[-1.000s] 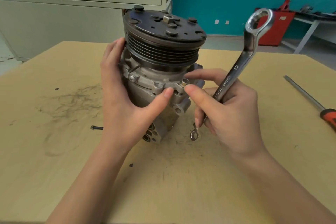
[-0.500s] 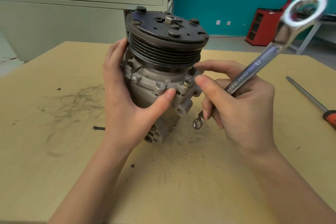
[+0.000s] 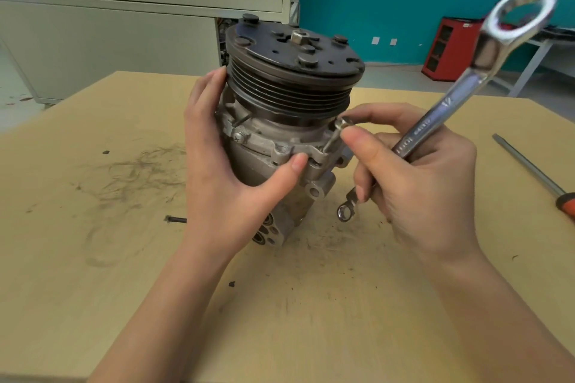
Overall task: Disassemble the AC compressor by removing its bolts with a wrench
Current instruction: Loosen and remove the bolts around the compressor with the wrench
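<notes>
Compressor stands pulley-up in the middle of the wooden surface, which has dark smears. Behind at left is a grey cabinet. A loose bolt lies beside the left hand, whose grip is wrapped around the housing. The right hand pinches a second bolt at the flange and its grip is clamped on the wrench. Further right are a screwdriver and a red cabinet by the teal wall.

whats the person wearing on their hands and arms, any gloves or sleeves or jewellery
Nothing is worn, as far as the picture shows. The left hand and right hand have no gloves and no rings. The left forearm and right forearm are uncovered down to the frame edge, with no sleeves, watch or bracelet in view. The visible nails are short and unpainted.
</notes>
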Tool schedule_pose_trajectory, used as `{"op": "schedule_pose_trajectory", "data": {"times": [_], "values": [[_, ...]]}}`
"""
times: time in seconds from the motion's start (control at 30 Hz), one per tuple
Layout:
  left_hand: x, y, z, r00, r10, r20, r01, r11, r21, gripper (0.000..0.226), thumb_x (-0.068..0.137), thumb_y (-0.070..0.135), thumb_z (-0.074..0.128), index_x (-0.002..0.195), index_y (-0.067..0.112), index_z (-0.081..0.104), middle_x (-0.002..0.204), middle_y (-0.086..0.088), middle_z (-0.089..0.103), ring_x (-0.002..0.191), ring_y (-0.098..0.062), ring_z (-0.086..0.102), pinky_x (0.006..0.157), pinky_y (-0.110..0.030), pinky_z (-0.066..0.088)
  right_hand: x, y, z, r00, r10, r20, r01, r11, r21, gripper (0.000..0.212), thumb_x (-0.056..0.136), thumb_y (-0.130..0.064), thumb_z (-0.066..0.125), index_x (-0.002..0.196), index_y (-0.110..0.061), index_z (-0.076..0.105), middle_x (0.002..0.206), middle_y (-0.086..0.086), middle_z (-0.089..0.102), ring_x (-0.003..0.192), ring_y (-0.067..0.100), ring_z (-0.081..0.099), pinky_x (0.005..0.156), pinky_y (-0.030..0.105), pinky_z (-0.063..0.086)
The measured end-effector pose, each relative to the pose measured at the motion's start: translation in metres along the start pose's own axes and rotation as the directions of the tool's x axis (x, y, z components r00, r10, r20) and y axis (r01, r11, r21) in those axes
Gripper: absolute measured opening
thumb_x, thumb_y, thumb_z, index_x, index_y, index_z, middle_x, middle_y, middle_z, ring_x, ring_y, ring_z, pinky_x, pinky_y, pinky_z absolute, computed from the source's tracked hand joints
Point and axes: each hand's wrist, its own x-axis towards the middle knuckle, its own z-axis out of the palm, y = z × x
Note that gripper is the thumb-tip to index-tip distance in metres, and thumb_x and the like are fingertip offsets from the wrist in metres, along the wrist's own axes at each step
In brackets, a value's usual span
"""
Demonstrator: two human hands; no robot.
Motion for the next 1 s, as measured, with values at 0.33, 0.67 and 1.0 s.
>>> {"op": "schedule_pose_trajectory", "data": {"times": [0.33,0.67,1.0], "values": [[-0.001,0.001,0.000,1.000,-0.029,-0.001,0.029,1.000,0.005,0.090,0.078,0.040,0.069,0.146,-0.001,0.027,0.149,-0.016,0.032,0.143,-0.027,0.031,0.117,-0.045,0.030,0.010,-0.006,-0.019,0.993,0.077,-0.092,-0.079,0.997,-0.020,0.011,0.087,-0.008,0.063,0.084,-0.018,0.068,0.039,0.000,0.049,0.027,0.006,0.038,0.034,0.011,0.028],[0.000,-0.007,-0.002,0.999,-0.006,0.045,0.007,1.000,-0.019,0.090,0.079,0.037,0.069,0.146,-0.001,0.022,0.149,-0.022,0.032,0.142,-0.029,0.033,0.116,-0.047,0.030,0.022,0.038,-0.078,0.822,0.566,-0.060,-0.439,0.563,-0.700,0.009,0.085,-0.017,0.066,0.078,-0.012,0.065,0.034,-0.003,0.050,0.030,0.003,0.043,0.034,0.012,0.032],[-0.008,-0.010,-0.005,0.962,-0.273,0.018,0.271,0.959,0.086,0.116,0.062,0.091,0.053,0.142,0.008,0.042,0.139,-0.008,0.050,0.133,-0.022,0.047,0.112,-0.044,0.036,0.019,0.065,-0.093,0.719,0.664,-0.207,-0.408,0.161,-0.899,0.017,0.084,-0.017,0.065,0.090,-0.001,0.064,0.064,0.007,0.055,0.077,0.029,0.062,0.064,0.030,0.042]]}}
